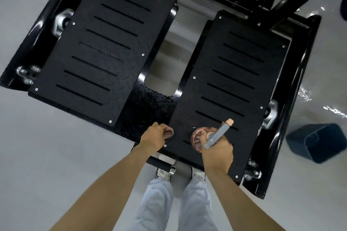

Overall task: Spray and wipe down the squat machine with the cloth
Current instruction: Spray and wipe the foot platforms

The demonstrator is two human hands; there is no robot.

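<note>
The right hand (217, 153) grips the bottle (197, 139) over the near end of the right plate (234, 80) of the squat machine (148, 103), nozzle pointing far and right along it; the left hand (153, 137) pinches the bunched cloth (168, 133) just left, at the plate's near-left corner. Whether the plate is wet is unclear; the machine's far frame is cut off.

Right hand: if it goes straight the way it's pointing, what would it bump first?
Probably the black right footplate beneath the right hand and its spray bottle; how high the hand is above it is unclear.
</note>
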